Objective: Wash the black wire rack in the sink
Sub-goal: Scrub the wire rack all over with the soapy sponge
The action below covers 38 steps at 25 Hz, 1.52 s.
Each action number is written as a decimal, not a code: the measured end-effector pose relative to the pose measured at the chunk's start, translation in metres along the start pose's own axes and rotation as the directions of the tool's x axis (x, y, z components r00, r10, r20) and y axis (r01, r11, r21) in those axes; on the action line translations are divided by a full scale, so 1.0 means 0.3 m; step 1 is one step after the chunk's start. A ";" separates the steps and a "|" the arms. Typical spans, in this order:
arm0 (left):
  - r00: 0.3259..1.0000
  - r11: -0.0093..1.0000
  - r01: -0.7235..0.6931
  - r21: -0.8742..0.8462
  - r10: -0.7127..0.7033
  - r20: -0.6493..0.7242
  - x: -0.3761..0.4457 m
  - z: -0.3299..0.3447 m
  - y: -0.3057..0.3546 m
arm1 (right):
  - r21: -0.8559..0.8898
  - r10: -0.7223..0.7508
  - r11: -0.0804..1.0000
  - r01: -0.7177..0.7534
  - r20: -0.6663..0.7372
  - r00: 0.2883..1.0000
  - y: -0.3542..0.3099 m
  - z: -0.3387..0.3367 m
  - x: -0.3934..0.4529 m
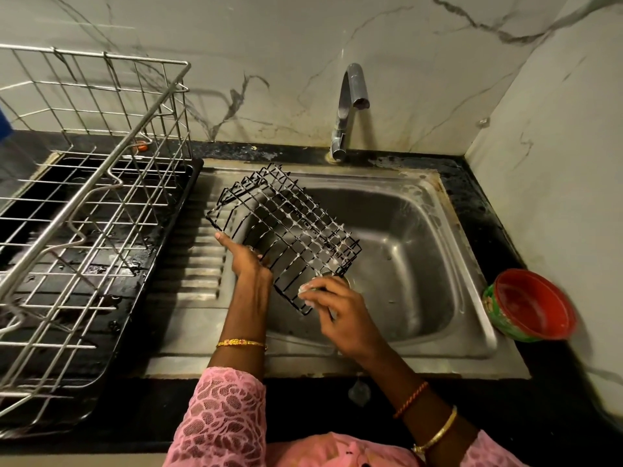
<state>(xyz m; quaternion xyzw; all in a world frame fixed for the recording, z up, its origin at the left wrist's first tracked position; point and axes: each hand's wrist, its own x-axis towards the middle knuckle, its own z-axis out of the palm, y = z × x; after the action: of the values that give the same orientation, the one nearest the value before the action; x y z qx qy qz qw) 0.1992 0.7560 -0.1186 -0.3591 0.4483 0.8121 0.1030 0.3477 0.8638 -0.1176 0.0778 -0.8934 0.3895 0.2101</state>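
Soapy fingers: our right hand (pixel 340 308) pinched a foamy scrubber (pixel 308 288) against the rack's lower edge.
Left hand: our left hand (pixel 247 259) gripped the black wire rack (pixel 286 227) from its left side, index finger stretched out.
Rack: tilted at mid-frame, flecked with suds, over the steel sink (pixel 421 264).
Surroundings: tap (pixel 350 106) above; red bowl (pixel 532 305) at right; steel drying rack (pixel 84 197) at left.
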 end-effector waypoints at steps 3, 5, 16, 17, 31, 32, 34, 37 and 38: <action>0.999 1.000 0.029 0.006 -0.029 0.036 0.003 -0.004 0.006 | 0.058 0.099 0.994 -0.098 -0.022 0.995 0.014 -0.037 0.026; 0.999 0.999 0.023 0.038 -0.024 0.025 0.006 -0.008 0.012 | 0.102 0.231 0.969 -0.224 -0.066 0.971 0.046 -0.078 0.071; 1.000 0.999 0.020 0.049 -0.021 0.015 0.001 0.002 0.007 | -0.013 0.248 0.968 -0.249 -0.069 0.966 0.090 -0.081 0.073; 0.999 0.998 0.020 0.059 -0.022 0.041 -0.005 0.004 0.007 | -0.024 0.207 0.978 -0.208 -0.048 0.977 0.079 -0.067 0.054; 0.994 0.998 0.055 0.040 -0.058 0.094 -0.051 0.010 0.026 | -0.062 0.228 0.969 -0.240 -0.162 0.960 0.071 -0.039 0.047; 0.994 0.997 0.059 0.044 -0.063 0.092 -0.052 0.009 0.029 | -0.077 0.186 0.977 -0.197 -0.132 0.974 0.060 -0.040 0.030; 0.994 0.996 0.065 0.059 -0.070 0.086 -0.054 0.008 0.040 | -0.098 0.181 0.975 -0.200 -0.178 0.967 0.092 -0.090 0.059; 0.991 0.990 0.092 0.103 -0.101 0.084 -0.055 0.015 0.047 | 0.031 0.336 0.938 -0.347 -0.342 0.877 0.178 -0.178 0.150; 0.991 0.990 0.094 0.107 -0.104 0.088 -0.055 0.019 0.049 | 0.113 0.405 0.913 -0.391 -0.344 0.847 0.201 -0.192 0.169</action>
<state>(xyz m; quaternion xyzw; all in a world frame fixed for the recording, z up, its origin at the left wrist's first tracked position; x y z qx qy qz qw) 0.2010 0.7547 -0.0959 -0.3367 0.4657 0.7978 0.1825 0.3020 0.9483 -0.1004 -0.1776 -0.8286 0.4491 0.2830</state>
